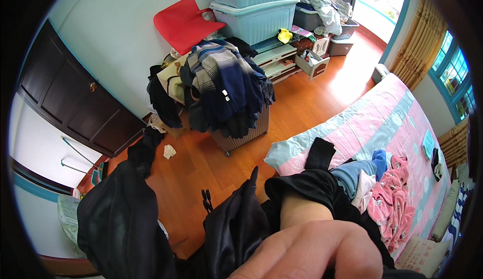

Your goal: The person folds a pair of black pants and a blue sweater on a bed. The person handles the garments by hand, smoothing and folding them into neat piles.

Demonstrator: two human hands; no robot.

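My right hand [313, 250] is raised very close at the bottom, its fingers curled and partly cut off by the lower edge. Behind it, a bare forearm [305, 209] comes out of a loose black sleeve [298, 182]. Whether the fingers grip anything is hidden. Shiny black fabric [120, 222] hangs large at the lower left. A second dark, pointed fold of cloth [241, 218] lies just left of my right hand, with black cord ends [206, 199] beside it. My left hand is out of view.
A bed [362, 128] with folded clothes [353, 175] and a pink patterned garment [392, 199] stands right. Ahead, a wheeled suitcase [245, 132] bears heaped clothes [226, 75]. Behind are plastic bins [253, 18] and an open drawer [311, 64]. A dark door [83, 94] is left.
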